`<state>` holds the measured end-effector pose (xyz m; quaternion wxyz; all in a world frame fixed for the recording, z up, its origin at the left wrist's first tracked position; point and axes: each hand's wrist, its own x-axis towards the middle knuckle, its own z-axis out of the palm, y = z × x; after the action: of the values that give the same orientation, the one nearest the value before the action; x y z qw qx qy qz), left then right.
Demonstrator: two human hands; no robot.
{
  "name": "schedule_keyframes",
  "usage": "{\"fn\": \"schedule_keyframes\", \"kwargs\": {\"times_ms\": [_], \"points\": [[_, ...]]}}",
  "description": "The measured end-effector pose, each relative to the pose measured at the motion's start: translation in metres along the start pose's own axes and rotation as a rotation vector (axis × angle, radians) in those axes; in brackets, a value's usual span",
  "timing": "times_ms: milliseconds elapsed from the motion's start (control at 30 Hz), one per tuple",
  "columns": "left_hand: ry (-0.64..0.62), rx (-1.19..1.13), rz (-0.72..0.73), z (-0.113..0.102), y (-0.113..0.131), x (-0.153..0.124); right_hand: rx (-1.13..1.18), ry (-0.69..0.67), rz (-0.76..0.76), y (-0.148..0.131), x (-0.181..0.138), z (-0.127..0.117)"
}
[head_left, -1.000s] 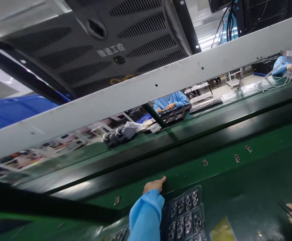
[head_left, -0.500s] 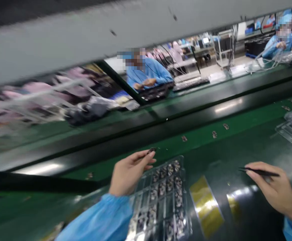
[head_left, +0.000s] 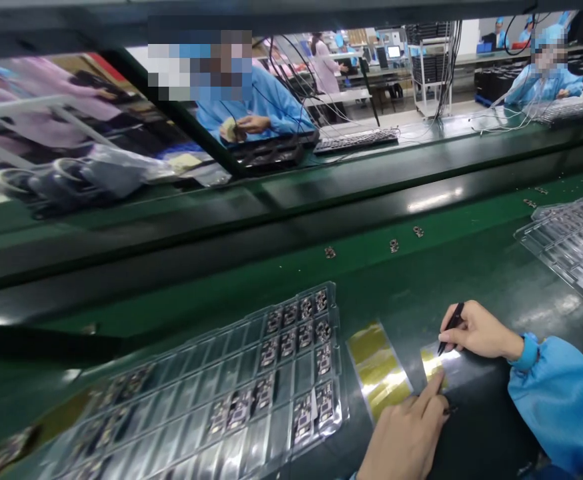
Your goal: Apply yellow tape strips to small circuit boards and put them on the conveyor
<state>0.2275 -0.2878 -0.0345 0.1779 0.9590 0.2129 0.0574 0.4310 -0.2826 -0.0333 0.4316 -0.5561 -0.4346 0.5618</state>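
Left hand [head_left: 405, 437]: at 5 o'clock in the head view; index finger [head_left: 434, 387] stretched out, tip pressed on the small glossy yellow tape piece [head_left: 432, 365]; other fingers curled under, a dark speck beside them, cannot tell if anything is gripped.
Right hand [head_left: 477, 331]: at 4 o'clock, pinched shut on the thin black tweezers [head_left: 450, 327], held like a pen, tips down at the 12 o'clock edge of the tape piece.
Change, left: 0.5 s ago this hand was at the far rim of the tray with a small dark part in its fingertips; now it is off the tray and pinning the tape piece.
Change, right: tweezers lay level 0.5 s ago, now tipped down onto the piece.
Reading: both hands now meet on 1 spot; the work has gone from tray to tape piece.
Tape piece place: on the dark green conveyor surface [head_left: 471, 267], just at 3 o'clock of the wider yellow film strip [head_left: 377, 370].
Edges: long clear plastic blister tray of small circuit parts [head_left: 251, 393] close at 9 o'clock of the strip; second clear tray [head_left: 571, 243] well apart at 2 o'clock.
Open room: bare belt at 12 o'clock of the hands, up to 3 loose small metal parts [head_left: 394, 245].
Other people: a co-worker in a blue smock [head_left: 271, 107] across the line, apart.
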Motion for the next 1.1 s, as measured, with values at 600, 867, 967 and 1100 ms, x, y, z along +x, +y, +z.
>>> {"fn": "schedule_keyframes", "kwargs": {"times_ms": [600, 867, 967, 1100], "points": [[-0.073, 0.018, -0.034, 0.0008, -0.0052, 0.0068, 0.04, -0.026, 0.06, 0.0049, 0.0098, 0.0], [-0.062, -0.018, -0.057, 0.0035, -0.0078, 0.0065, 0.094, -0.003, 0.025, 0.0061, 0.0079, 0.0012], [-0.051, -0.081, -0.076, 0.0016, -0.0061, 0.0071, 0.136, 0.024, 0.015, 0.0054, 0.0069, 0.001], [0.091, -0.351, -0.176, -0.0055, -0.0069, 0.0054, 0.267, 0.136, -0.005, 0.0054, 0.01, -0.0021]]}}
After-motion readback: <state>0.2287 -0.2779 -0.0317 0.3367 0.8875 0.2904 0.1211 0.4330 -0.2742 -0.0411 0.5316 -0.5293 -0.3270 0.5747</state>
